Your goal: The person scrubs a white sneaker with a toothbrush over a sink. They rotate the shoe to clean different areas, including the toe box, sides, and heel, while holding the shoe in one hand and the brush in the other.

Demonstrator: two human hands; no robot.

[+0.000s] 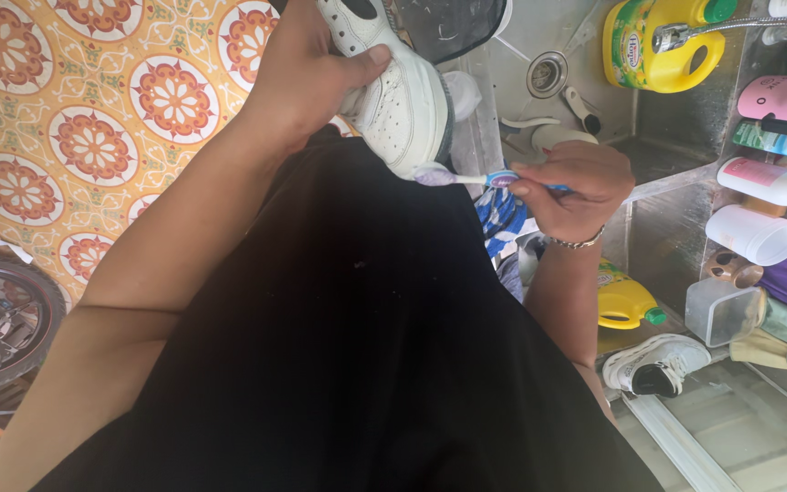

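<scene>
The left hand (307,77) is closed around a white sneaker (398,91), thumb pressed over the top near the perforated toe and the other fingers wrapped out of sight behind it, holding the shoe up in front of the black shirt (357,346) with the toe pointing down toward the wearer; the right hand (567,182) has its fingers curled tight around the blue handle of a toothbrush (466,178), whose pale bristle head touches the lower edge of the sneaker's toe, right at the sole line; a thin metal bracelet (576,242) circles the right wrist; beyond the hands lies a metal sink (594,91) with a round drain (546,73), and a large yellow jug with a green cap (662,46) stands at its far side under a chrome tap (685,35); to the right, a cluttered shelf holds a white bottle (767,180), a white cup on its side (756,233) and a clear plastic box (721,312); lower down sit a smaller yellow bottle (623,302) and a second white sneaker (656,363) lying on the ledge, well apart from the hands; on the left, orange patterned floor tiles (84,118) and part of a dark wheel (2,319) show
</scene>
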